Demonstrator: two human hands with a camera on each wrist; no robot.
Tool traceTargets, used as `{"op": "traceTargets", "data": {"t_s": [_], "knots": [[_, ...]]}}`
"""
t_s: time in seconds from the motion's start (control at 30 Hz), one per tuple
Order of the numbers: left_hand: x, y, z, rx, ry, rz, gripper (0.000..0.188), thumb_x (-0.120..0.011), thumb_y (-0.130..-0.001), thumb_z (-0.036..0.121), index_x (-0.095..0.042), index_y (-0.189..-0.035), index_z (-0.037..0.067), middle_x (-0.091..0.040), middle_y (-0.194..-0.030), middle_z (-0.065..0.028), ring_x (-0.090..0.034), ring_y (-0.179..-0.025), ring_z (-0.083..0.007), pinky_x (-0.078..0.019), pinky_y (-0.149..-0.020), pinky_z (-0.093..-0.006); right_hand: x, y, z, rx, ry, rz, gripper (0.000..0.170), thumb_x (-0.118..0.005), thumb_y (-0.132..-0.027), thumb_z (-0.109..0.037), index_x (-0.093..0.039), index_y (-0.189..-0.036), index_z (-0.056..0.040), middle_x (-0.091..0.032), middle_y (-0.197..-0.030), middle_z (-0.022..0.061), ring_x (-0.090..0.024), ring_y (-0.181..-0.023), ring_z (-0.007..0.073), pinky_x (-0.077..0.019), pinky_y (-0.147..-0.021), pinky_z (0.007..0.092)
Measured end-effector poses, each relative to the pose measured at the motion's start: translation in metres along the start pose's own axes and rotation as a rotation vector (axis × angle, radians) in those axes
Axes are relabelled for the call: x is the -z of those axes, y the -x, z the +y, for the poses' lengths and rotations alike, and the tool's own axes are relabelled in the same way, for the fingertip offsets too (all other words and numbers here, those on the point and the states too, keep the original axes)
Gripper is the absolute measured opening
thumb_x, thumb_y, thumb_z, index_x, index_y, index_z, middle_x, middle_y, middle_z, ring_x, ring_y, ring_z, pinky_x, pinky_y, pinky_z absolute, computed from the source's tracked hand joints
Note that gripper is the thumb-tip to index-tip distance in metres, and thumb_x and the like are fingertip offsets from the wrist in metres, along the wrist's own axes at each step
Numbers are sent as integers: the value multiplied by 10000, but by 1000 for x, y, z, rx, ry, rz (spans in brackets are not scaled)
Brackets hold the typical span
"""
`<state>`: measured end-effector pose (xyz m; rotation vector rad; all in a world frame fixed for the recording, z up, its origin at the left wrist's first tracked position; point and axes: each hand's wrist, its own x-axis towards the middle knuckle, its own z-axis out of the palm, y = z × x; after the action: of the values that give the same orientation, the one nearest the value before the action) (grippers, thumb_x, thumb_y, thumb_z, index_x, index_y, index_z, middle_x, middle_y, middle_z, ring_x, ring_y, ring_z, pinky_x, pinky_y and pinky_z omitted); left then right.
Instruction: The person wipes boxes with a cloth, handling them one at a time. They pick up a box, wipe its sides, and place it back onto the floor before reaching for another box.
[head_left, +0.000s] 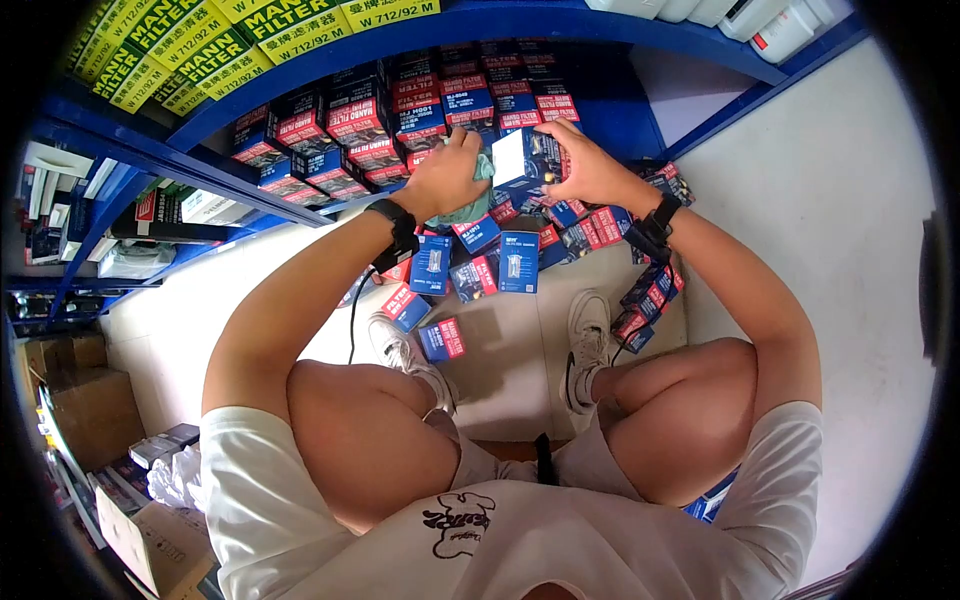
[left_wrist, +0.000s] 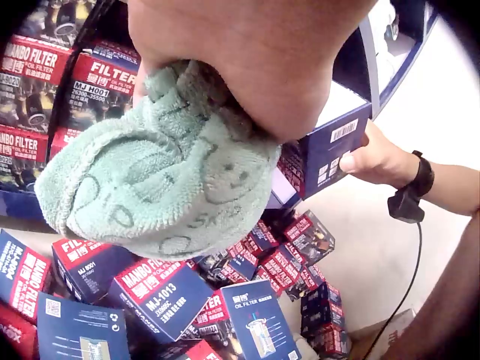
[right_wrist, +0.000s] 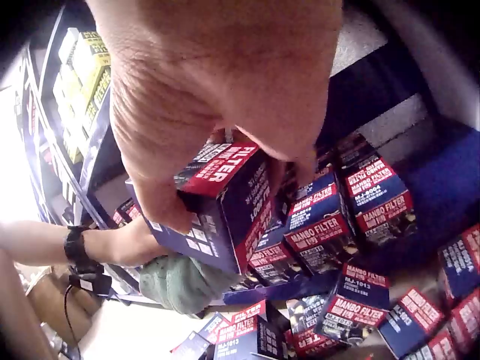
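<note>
My right hand point(head_left: 592, 172) grips an oil filter box point(right_wrist: 217, 202), dark blue and red, with thumb and fingers on opposite sides. The box is held up in front of the lower shelf, its pale face toward my left hand in the head view. My left hand point(head_left: 447, 178) clutches a green terry cloth point(left_wrist: 165, 172) close beside the box. Folds of the cloth hang below the fist in the left wrist view, and the left fingertips are largely hidden there. Beneath both hands, more filter boxes point(head_left: 519, 262) lie in a loose pile on the floor.
Rows of filter boxes point(head_left: 358, 122) fill the lower blue shelf point(head_left: 600, 95). Yellow-green filter boxes point(head_left: 290, 25) and white bottles point(head_left: 785, 32) stand on the shelf above. My shoes point(head_left: 590, 350) flank the pile's near side. Cardboard boxes point(head_left: 95, 415) sit at the left.
</note>
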<state>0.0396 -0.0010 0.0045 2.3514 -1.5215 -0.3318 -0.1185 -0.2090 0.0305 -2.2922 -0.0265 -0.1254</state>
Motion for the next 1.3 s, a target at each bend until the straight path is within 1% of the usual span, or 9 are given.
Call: {"op": "traceTargets", "data": {"t_s": [0.07,0.13,0.27,0.33,0.4,0.47,0.53,1.0,1.3], "knots": [[-1,0,-4,-9,35,12,517,-694,-822,232,-467,-1217,-12,-519,-1197,-245,-603,-1062,-463,-518,-897,-530,0,0,-1,-27,-25,-2,781,-812,-633,-95,-494,-1341,-2,-558,-1221,196,-554,-1159,369,-464,-983,392],[3,0,-2,-17,72,25,516,-700,-816,232,-472,-1213,-8,-519,-1198,-238,-600,-1070,-460,-516,-901,-529,-1,0,2,54,274,6,805,-795,-642,-75,-460,-1371,-11,-563,-1231,198,-526,-1207,377,-446,-1013,395],[6,4,7,-141,123,54,516,-717,-797,217,-482,-1208,10,-515,-1202,-217,-587,-1095,-445,-510,-912,-511,-13,0,-4,3,125,-22,875,-772,-641,-39,-393,-1429,-20,-538,-1282,204,-499,-1245,397,-424,-1050,402],[11,6,14,-142,178,85,514,-723,-792,211,-487,-1205,17,-514,-1200,-209,-583,-1100,-442,-509,-914,-504,-17,-1,-5,187,66,135,953,-749,-628,3,-330,-1482,-55,-494,-1336,217,-494,-1250,412,-428,-1060,419],[18,6,19,-172,198,89,521,-746,-764,188,-496,-1192,28,-510,-1201,-191,-584,-1092,-440,-509,-909,-496,-14,3,-2,94,8,90,991,-742,-609,26,-327,-1501,-95,-468,-1345,227,-494,-1241,424,-429,-1070,427],[20,5,25,-255,187,106,536,-763,-745,184,-498,-1187,37,-508,-1194,-181,-590,-1075,-436,-513,-899,-493,-12,3,5,-36,40,36,954,-750,-608,22,-373,-1475,-110,-481,-1303,226,-505,-1223,426,-449,-1045,432],[20,5,36,-340,176,123,551,-780,-725,179,-500,-1181,45,-507,-1186,-172,-595,-1059,-431,-516,-888,-491,-17,2,13,-11,57,73,930,-764,-609,1,-396,-1457,-101,-488,-1282,223,-512,-1209,423,-457,-1031,430],[15,-4,33,-194,-37,209,588,-808,-707,204,-508,-1187,43,-510,-1180,-184,-602,-1040,-423,-524,-885,-490,-6,-4,-14,4,95,18,879,-885,-651,-211,-480,-1417,-64,-511,-1245,199,-540,-1173,386,-469,-1001,414],[26,1,45,-427,-30,217,615,-822,-658,159,-503,-1179,94,-504,-1175,-145,-594,-1059,-383,-543,-848,-457,-9,-3,-2,-21,117,62,837,-887,-649,-242,-501,-1371,-70,-516,-1209,196,-561,-1141,416,-492,-969,429]]}}
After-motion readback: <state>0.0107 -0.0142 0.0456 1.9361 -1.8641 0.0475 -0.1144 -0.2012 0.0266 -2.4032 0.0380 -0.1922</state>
